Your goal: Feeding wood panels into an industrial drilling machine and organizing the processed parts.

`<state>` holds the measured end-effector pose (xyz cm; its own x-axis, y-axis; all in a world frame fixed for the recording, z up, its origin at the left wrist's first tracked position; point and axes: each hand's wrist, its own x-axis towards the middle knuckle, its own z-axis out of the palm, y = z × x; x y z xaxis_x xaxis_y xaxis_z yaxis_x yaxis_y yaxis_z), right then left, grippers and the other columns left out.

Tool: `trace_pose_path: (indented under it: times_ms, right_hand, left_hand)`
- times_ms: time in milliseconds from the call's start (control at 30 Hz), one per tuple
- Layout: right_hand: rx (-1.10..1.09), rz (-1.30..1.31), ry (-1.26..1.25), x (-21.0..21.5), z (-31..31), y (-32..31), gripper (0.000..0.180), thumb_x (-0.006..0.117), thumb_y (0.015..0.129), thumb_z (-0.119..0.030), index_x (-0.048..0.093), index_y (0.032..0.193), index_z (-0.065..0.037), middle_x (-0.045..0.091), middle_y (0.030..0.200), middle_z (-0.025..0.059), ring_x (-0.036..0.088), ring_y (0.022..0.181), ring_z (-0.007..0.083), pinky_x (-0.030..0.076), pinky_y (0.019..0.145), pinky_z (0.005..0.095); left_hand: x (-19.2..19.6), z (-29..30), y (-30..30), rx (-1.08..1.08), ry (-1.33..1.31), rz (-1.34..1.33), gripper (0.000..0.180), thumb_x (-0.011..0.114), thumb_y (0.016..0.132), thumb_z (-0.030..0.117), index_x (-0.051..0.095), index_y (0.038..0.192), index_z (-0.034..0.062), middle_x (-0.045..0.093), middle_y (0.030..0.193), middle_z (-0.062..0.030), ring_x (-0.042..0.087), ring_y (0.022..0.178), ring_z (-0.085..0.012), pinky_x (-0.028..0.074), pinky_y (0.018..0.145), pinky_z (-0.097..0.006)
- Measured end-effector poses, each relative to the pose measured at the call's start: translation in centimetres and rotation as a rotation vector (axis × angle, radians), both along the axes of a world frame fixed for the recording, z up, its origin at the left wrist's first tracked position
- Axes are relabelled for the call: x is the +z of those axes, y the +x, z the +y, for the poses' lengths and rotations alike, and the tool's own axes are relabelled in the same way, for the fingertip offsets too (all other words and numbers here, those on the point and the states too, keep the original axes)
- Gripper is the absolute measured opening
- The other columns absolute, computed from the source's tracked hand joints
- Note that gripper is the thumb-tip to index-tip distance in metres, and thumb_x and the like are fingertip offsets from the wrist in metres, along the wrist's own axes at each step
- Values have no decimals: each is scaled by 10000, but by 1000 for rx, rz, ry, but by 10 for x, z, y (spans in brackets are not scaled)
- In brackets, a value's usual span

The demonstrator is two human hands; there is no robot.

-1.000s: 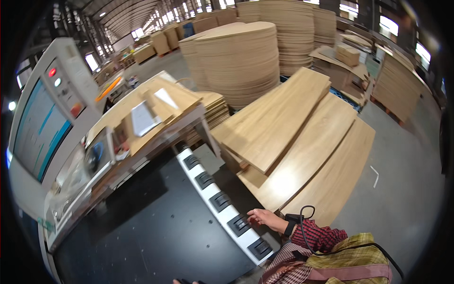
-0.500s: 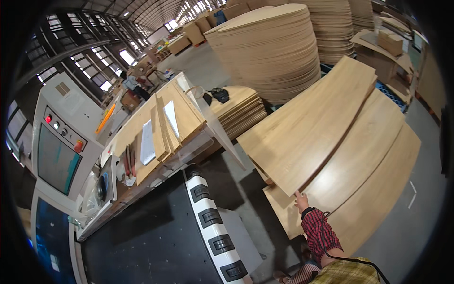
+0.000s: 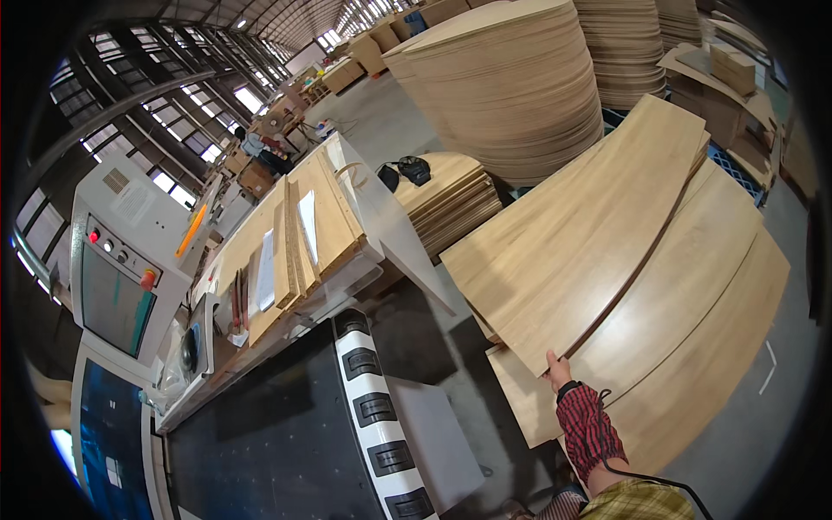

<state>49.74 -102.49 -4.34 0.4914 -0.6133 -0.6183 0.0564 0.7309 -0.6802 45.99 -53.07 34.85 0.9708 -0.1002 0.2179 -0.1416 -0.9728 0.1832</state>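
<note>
lifting the top board by its corner

the right hand (image 3: 557,371) has its fingers curled on the near corner of the top board (image 3: 589,234), which lies on the stack of boards (image 3: 693,347) right of the machine bed (image 3: 260,451). a corner grip on a long, thin sheet probably lets it sag and twist, so it looks wiser to raise the edge slowly and get a second grip further along. the left hand is out of view. the stack's lower sheets sit offset, so the top one may drag them.
</note>
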Motion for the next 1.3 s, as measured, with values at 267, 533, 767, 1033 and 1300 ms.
trace_pose_path:
  times_ms: [267,533,767,1033,1300]
  right_hand:
    - [-108,294,-217,-47,-3,-43,459,595,878,-246,404,1191,31,561,1057,149,593,894,248,518,673,428]
    - [223,450,-332,15,29,-33,488,698,756,-244,479,1062,68,612,840,155,626,712,248,514,574,354]
    - [171,779,-581,28,45,-19,536,709,694,-242,508,1054,100,629,907,283,619,886,411,486,778,419]
    - [217,371,-359,12,32,4,123,582,730,-49,565,687,65,571,592,109,597,539,187,460,473,307]
    - [302,77,-77,-29,126,-173,223,491,842,-92,541,640,-10,531,560,67,492,485,145,388,443,290]
  left_hand:
    - [-4,-5,-2,-65,-64,-6,606,515,909,200,260,1370,-99,315,1395,-300,307,1306,-400,216,1097,-400]
    - [1,-1,-10,-70,-107,-54,618,517,906,189,245,1376,-105,318,1395,-302,306,1308,-400,214,1097,-402]
    - [-9,-1,-29,-71,-105,-4,627,510,916,204,228,1391,-91,312,1404,-294,305,1312,-397,222,1094,-404]
    - [-7,1,-36,-83,-87,14,628,510,918,182,210,1400,-87,325,1397,-294,342,1295,-384,258,1074,-390]
    - [-16,-3,-34,-185,-178,-90,568,502,928,142,253,1385,-86,394,1360,-275,412,1248,-363,298,1052,-377]
